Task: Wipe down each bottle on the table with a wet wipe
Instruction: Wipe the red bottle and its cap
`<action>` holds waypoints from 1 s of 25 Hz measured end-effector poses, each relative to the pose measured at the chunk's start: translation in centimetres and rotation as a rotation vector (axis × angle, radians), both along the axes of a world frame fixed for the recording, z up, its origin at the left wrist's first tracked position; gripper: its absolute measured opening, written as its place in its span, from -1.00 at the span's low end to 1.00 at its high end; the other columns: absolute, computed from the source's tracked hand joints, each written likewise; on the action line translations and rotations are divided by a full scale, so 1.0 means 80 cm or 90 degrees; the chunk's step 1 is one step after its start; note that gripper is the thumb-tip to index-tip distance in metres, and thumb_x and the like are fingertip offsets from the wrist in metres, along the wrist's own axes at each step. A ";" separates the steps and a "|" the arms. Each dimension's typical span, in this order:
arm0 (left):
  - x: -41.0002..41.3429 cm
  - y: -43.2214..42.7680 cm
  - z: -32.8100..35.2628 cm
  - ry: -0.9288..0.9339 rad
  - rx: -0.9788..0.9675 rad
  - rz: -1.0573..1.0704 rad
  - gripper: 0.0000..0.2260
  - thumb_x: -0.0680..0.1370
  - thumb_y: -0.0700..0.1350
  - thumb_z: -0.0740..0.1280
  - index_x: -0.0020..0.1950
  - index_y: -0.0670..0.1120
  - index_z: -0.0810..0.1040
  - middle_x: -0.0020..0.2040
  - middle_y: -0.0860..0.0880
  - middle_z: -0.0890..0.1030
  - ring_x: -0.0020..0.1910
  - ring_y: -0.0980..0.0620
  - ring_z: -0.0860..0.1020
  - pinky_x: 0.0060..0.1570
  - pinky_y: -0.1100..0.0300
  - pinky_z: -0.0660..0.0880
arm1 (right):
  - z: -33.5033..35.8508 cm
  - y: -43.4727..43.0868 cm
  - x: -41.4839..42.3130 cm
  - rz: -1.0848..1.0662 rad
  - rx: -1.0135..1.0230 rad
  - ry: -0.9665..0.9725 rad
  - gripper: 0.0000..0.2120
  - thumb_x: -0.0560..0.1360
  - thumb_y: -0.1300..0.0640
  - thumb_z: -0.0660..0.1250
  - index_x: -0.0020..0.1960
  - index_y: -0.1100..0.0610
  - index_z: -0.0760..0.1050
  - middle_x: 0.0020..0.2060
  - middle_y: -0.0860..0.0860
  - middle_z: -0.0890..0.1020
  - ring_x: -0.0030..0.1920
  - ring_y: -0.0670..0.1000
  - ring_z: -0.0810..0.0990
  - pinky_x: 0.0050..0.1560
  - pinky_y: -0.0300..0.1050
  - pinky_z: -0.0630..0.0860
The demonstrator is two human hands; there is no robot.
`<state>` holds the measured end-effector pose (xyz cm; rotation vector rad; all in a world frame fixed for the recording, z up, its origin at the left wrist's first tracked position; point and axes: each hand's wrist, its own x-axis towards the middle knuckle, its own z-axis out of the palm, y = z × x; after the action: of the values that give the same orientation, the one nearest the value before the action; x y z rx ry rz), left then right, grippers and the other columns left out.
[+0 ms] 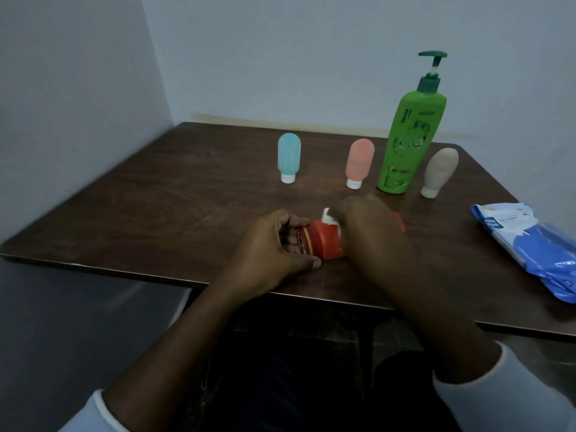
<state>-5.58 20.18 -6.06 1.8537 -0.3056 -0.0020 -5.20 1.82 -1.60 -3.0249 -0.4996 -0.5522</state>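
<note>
A red bottle [324, 243] lies on its side near the front of the brown table [174, 194]. My left hand [274, 247] grips its labelled end. My right hand [371, 226] covers the other end and holds a white wet wipe [328, 217] against the red cap. Behind stand a blue tube bottle [289, 157], a pink tube bottle [359, 162], a tall green pump bottle [408, 135] and a beige tube bottle [440, 171], all upright on their caps or base.
A blue and white pack of wet wipes [530, 244] lies at the table's right edge. Pale walls close off the table's back and left sides. The table's front edge runs just below my hands.
</note>
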 end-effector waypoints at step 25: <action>0.007 0.004 0.006 0.040 0.011 0.023 -0.49 0.26 -0.14 0.73 0.17 -0.03 0.72 -0.10 -0.25 0.73 -0.21 -0.01 0.66 0.02 -0.09 0.67 | -0.057 -0.025 -0.063 0.133 0.103 -0.078 -0.63 0.50 0.19 0.24 0.28 0.13 0.57 0.18 0.05 0.64 -0.08 -0.04 0.44 -0.05 -0.21 0.43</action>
<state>-5.02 20.52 -5.56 1.8725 -0.2300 -0.0379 -10.26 -0.19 -6.17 -2.7559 -0.7276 -0.7274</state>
